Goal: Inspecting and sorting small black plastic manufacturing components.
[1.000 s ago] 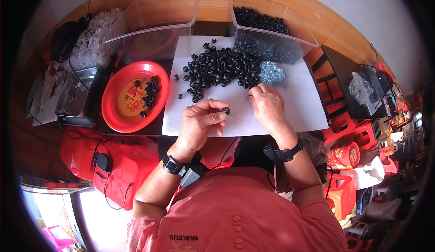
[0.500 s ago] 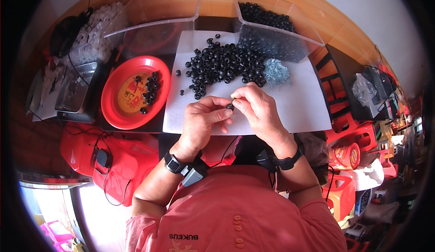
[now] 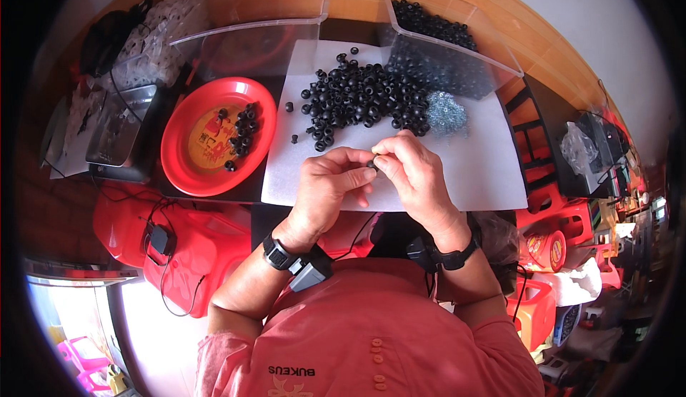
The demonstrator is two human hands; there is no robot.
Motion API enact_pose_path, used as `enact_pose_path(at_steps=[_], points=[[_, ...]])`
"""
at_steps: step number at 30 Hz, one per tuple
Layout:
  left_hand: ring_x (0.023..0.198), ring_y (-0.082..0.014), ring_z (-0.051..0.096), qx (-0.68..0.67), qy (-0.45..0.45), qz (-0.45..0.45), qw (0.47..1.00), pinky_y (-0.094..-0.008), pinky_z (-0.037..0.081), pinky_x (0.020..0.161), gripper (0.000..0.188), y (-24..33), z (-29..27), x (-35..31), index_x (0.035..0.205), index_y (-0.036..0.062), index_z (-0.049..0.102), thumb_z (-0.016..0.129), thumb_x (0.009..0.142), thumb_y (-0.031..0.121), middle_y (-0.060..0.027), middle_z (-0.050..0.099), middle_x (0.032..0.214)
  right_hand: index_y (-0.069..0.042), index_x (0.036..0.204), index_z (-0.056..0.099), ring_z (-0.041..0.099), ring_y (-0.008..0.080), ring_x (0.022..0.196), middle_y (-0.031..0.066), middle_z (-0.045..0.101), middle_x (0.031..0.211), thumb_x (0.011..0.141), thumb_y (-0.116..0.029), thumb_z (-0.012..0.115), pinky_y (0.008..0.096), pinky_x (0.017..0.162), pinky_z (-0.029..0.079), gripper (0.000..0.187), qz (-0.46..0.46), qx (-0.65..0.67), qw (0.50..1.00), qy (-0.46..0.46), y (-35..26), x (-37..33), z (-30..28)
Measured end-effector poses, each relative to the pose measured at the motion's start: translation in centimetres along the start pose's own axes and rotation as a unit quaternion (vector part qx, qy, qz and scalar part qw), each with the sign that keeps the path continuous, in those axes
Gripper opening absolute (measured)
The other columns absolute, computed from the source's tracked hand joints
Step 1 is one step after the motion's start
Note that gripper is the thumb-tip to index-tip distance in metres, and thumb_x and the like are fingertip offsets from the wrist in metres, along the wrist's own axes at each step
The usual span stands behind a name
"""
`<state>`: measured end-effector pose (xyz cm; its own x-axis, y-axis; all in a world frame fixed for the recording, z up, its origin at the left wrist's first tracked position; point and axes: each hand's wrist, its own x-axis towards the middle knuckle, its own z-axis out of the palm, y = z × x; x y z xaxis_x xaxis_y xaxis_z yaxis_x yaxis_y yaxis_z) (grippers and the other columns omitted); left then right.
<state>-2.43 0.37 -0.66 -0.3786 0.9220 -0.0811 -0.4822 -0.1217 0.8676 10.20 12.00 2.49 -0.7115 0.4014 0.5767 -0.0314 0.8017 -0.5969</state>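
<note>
Over the near edge of a white sheet (image 3: 493, 175), both hands meet around one small black round part (image 3: 372, 164), mostly covered by fingertips. My left hand (image 3: 326, 185) is closed, pinching the part between thumb and forefinger. From the other side my right hand (image 3: 414, 180) is closed with thumb and forefinger tips at the part; whether a smaller piece sits between them is hidden. Just beyond the hands lies a heap of similar black parts (image 3: 357, 95). To its right is a small pile of silvery, spring-like metal pieces (image 3: 447, 115).
A red plate (image 3: 174, 150) with several black parts stands left of the sheet. Behind are a clear bin (image 3: 457, 50) of black parts and another clear bin (image 3: 250, 36). A metal tray (image 3: 121, 132) and whitish plastic pieces (image 3: 161, 43) are at far left. Red stools (image 3: 182, 254) stand below.
The whole view has shifted slightly. My hands stay together, and the fingertips now cover more of the black part than before.
</note>
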Motion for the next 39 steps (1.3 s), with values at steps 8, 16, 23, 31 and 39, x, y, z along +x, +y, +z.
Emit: enact_pose_path(at_steps=[8, 16, 23, 31, 39], points=[[0.069, -0.0161, 0.061, -0.002, -0.011, 0.006, 1.0, -0.0277, 0.053, 0.059, 0.019, 0.1, 0.0, -0.1, 0.112, -0.0081, 0.06, 0.057, 0.094, 0.0, -0.0105, 0.064, 0.09, -0.002, 0.091, 0.06, 0.058, 0.0282, 0.068, 0.011, 0.057, 0.078, 0.089, -0.003, 0.064, 0.0379, 0.06, 0.047, 0.004, -0.028, -0.01, 0.999, 0.037, 0.4, -0.6, 1.2], [0.066, -0.0163, 0.06, -0.001, 0.006, 0.009, 1.0, -0.0277, 0.052, 0.056, 0.017, -0.1, 0.1, 0.0, 0.109, -0.0081, 0.06, 0.055, 0.095, 0.0, -0.0097, 0.063, 0.086, -0.001, 0.092, 0.06, 0.057, 0.0249, 0.063, 0.0106, 0.058, 0.078, 0.09, -0.001, 0.064, 0.0346, 0.056, 0.046, 0.004, -0.006, 0.032, 0.99, 0.135, 0.1, -1.0, 3.2], [0.066, -0.0147, 0.06, 0.0, 0.018, 0.016, 1.0, -0.0262, 0.052, 0.054, 0.015, -0.4, 0.2, 0.1, 0.107, -0.0066, 0.061, 0.058, 0.093, 0.0, -0.0096, 0.064, 0.086, -0.001, 0.093, 0.061, 0.059, 0.03, 0.068, 0.0122, 0.059, 0.08, 0.089, -0.001, 0.062, 0.0387, 0.059, 0.047, 0.005, -0.032, -0.073, 0.991, 0.111, 0.3, -1.8, 3.0], [0.067, -0.0131, 0.06, 0.02, 0.014, 0.018, 1.0, -0.0251, 0.051, 0.053, 0.016, -0.4, 0.3, 0.0, 0.107, -0.0058, 0.061, 0.058, 0.093, -0.001, -0.008, 0.064, 0.087, -0.001, 0.094, 0.061, 0.06, 0.0325, 0.071, 0.0129, 0.06, 0.081, 0.081, 0.004, 0.061, 0.0419, 0.063, 0.049, 0.015, -0.082, -0.112, 0.989, 0.055, -0.4, -0.8, 1.1], [0.067, -0.0126, 0.06, 0.022, 0.01, 0.016, 1.0, -0.0249, 0.051, 0.053, 0.016, -0.5, 0.3, 0.0, 0.107, -0.0056, 0.061, 0.058, 0.093, -0.001, -0.007, 0.064, 0.086, -0.003, 0.089, 0.058, 0.06, 0.032, 0.072, 0.0107, 0.058, 0.078, 0.077, 0.002, 0.062, 0.0426, 0.062, 0.048, 0.013, -0.09, -0.186, 0.977, 0.047, -0.8, -0.9, 1.3]])
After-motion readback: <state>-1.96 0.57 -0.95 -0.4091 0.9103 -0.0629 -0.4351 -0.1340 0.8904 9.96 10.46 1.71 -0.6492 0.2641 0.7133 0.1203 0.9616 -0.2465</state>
